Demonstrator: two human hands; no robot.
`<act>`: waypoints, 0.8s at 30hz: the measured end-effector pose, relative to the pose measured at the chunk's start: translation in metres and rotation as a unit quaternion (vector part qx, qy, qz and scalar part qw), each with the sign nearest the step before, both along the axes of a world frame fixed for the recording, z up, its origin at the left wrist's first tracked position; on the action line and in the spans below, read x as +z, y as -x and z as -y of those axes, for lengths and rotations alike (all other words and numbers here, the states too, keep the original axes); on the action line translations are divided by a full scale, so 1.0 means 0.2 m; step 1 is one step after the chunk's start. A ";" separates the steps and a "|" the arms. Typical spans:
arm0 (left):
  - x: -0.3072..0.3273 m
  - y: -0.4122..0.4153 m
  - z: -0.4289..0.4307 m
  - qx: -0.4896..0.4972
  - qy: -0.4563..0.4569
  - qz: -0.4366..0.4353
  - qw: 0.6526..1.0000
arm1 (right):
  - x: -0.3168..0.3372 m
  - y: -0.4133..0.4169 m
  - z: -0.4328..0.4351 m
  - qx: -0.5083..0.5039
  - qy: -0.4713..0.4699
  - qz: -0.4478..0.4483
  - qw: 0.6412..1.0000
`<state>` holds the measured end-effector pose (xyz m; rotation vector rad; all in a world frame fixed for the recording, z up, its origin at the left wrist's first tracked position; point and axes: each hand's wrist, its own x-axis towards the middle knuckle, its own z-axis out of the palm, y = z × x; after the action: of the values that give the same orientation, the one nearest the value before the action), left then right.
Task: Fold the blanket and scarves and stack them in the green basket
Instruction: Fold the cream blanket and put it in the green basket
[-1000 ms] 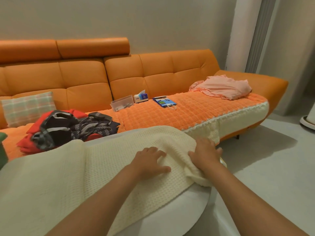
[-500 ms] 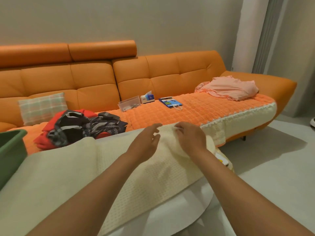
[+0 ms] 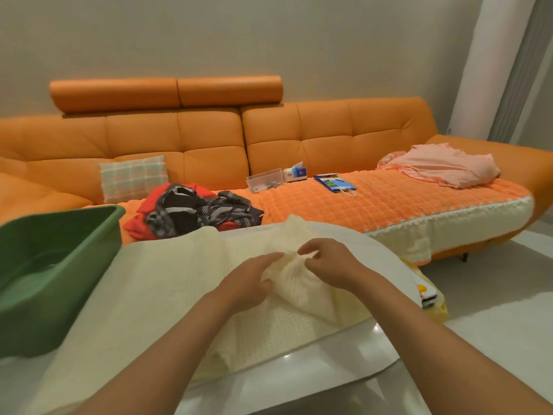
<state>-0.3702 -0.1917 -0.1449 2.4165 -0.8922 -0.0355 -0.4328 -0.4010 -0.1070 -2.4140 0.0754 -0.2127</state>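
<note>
— Cream waffle-knit blanket [image 3: 167, 295] lies spread on our glossy white table [image 3: 299, 369]; our left hand [image 3: 248, 283] and right hand [image 3: 332, 266], close together, each pinch its bunched edge.
— We should slide them apart along that edge, then fold evenly. Green plastic basket [image 3: 45, 295] waits at left; dark and red scarves [image 3: 194, 211] beyond, on the orange sofa [image 3: 299, 139].

Orange sofa [image 3: 299, 136] bore plaid cushion [image 3: 133, 178], clear box [image 3: 264, 180], tissue box [image 3: 295, 172], blue bag [image 3: 335, 184]; pink cloth [image 3: 443, 164] at right end.
</note>
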 end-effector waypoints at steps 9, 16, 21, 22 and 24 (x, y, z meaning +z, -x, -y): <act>0.04 0.04 0.12 -0.071 -0.079 0.048 0.993 | -0.05 0.15 0.04 0.139 -0.124 -0.110 0.976; 0.07 0.10 -0.08 -0.018 -0.084 0.051 0.995 | 0.00 0.12 0.06 0.020 -0.202 0.013 0.979; 0.07 0.19 -0.16 0.034 -0.081 0.072 0.994 | -0.02 0.19 0.06 0.152 0.017 -0.193 0.969; 0.07 0.21 -0.15 0.030 -0.077 0.095 0.992 | -0.02 0.20 0.05 0.157 0.040 -0.206 0.965; 0.09 0.26 -0.12 -0.024 -0.084 0.096 0.992 | -0.02 0.23 0.04 0.159 0.075 -0.217 0.960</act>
<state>-0.4231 -0.1668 -0.1275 2.5867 -1.0713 0.1118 -0.4785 -0.4081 -0.1106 -2.5388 -0.1358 0.4769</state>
